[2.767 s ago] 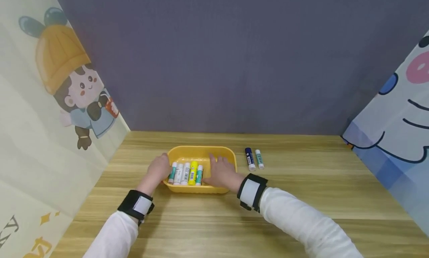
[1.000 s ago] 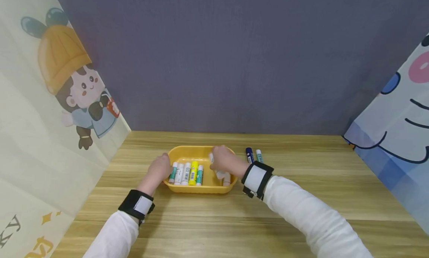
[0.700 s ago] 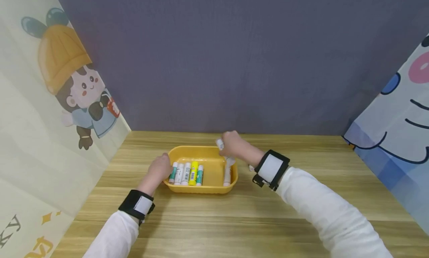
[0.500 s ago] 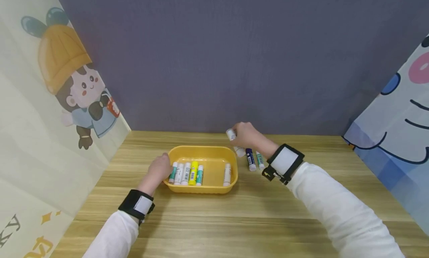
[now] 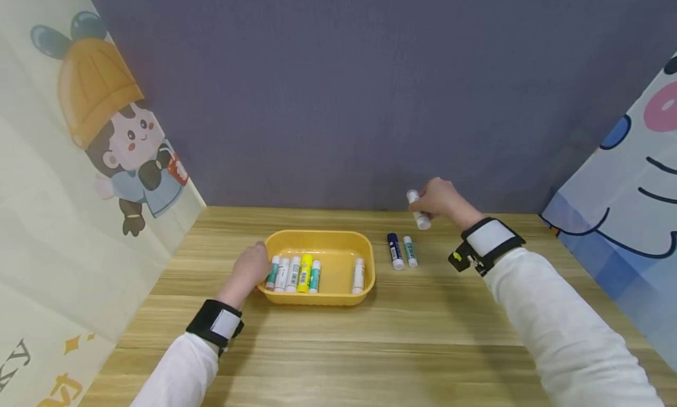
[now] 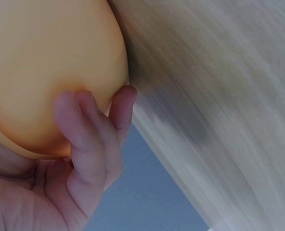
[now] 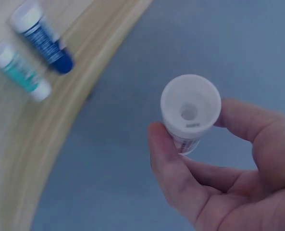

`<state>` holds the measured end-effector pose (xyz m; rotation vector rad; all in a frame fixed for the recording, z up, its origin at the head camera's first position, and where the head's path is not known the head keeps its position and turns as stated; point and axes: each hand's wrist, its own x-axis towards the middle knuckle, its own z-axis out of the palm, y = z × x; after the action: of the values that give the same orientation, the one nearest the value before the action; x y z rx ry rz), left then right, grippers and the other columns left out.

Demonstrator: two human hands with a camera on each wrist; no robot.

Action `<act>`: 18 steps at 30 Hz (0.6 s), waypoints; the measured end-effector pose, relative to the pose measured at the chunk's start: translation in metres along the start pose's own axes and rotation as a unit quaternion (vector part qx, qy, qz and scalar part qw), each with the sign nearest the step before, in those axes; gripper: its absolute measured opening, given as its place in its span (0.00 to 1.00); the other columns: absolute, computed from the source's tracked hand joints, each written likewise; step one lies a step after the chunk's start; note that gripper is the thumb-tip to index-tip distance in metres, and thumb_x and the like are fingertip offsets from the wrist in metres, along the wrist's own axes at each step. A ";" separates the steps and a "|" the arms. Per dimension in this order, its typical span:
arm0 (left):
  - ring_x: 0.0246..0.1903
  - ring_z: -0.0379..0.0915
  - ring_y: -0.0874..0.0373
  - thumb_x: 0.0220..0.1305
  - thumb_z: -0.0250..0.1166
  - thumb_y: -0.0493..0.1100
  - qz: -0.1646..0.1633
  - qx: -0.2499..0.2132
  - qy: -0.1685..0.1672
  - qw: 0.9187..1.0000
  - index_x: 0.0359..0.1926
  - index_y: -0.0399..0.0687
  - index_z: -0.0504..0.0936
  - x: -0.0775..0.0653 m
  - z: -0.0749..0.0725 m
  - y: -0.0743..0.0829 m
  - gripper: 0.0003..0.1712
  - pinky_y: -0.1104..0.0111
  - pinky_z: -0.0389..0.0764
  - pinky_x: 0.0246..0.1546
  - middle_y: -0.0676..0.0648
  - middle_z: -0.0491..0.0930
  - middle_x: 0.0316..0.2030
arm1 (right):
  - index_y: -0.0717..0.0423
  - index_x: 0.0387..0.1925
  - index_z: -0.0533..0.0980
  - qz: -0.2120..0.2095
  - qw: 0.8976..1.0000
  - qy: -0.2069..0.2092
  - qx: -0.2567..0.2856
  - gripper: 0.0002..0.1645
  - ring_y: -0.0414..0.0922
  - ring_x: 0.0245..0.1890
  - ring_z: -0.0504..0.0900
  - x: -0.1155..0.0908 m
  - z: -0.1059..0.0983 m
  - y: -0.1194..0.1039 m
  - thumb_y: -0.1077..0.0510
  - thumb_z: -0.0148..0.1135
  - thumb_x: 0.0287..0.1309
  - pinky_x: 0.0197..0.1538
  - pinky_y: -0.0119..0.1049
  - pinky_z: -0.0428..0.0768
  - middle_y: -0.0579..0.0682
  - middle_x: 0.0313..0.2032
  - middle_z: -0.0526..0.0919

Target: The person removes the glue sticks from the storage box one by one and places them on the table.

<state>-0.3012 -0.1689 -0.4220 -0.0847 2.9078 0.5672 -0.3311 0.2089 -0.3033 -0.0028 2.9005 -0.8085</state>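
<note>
In the head view my left hand (image 5: 251,269) grips the left end of a yellow plastic basket (image 5: 317,299). The left wrist view shows its fingers curled against the basket's outer wall (image 6: 41,57). My right hand (image 5: 443,199) pinches a white glue stick (image 5: 421,220) between thumb and fingers, raised behind the table's other sticks. From the right wrist, the hollow base of this glue stick (image 7: 190,103) faces the camera. Inside the basket, several glue sticks lie side by side at the left, among them a yellow one (image 5: 304,273). A lone white one (image 5: 358,276) lies at the right.
Right of the basket, a dark blue glue stick (image 5: 395,251) and a smaller teal-and-white one (image 5: 409,251) lie on the wooden table (image 5: 338,348). A dark grey panel (image 5: 338,101) stands behind the table; printed sheets flank both sides.
My right hand has lifted a white glue stick out of the basket and carried it right, past the two sticks on the table. The left hand stays at the basket's end.
</note>
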 end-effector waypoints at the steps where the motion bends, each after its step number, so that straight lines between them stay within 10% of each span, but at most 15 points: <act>1: 0.15 0.71 0.53 0.60 0.53 0.39 0.000 0.000 0.000 1.000 0.61 0.27 0.53 0.000 0.000 0.000 0.33 0.71 0.72 0.08 0.29 0.71 0.40 | 0.72 0.36 0.75 0.005 1.000 0.004 -0.001 0.22 0.42 0.18 0.79 0.002 0.000 0.006 0.56 0.62 0.47 0.24 0.33 0.79 0.62 0.30 0.79; 9: 0.16 0.71 0.53 0.60 0.54 0.40 -0.006 0.000 -0.004 1.000 0.60 0.27 0.54 -0.002 -0.001 0.001 0.32 0.71 0.73 0.09 0.31 0.71 0.38 | 0.70 0.29 0.75 0.039 0.999 0.005 -0.030 0.21 0.40 0.14 0.77 0.013 0.009 0.045 0.52 0.62 0.46 0.22 0.31 0.77 0.57 0.18 0.79; 18: 0.15 0.71 0.54 0.60 0.54 0.40 -0.001 0.005 0.000 1.000 0.60 0.27 0.55 -0.003 -0.001 0.001 0.32 0.71 0.72 0.09 0.30 0.71 0.39 | 0.74 0.38 0.71 0.073 0.994 -0.034 0.078 0.23 0.43 0.20 0.76 0.018 0.038 0.077 0.57 0.61 0.46 0.33 0.43 0.81 0.56 0.26 0.74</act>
<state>-0.2988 -0.1684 -0.4199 -0.0878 2.9108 0.5509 -0.3415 0.2543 -0.3772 0.1910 2.7289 -0.9857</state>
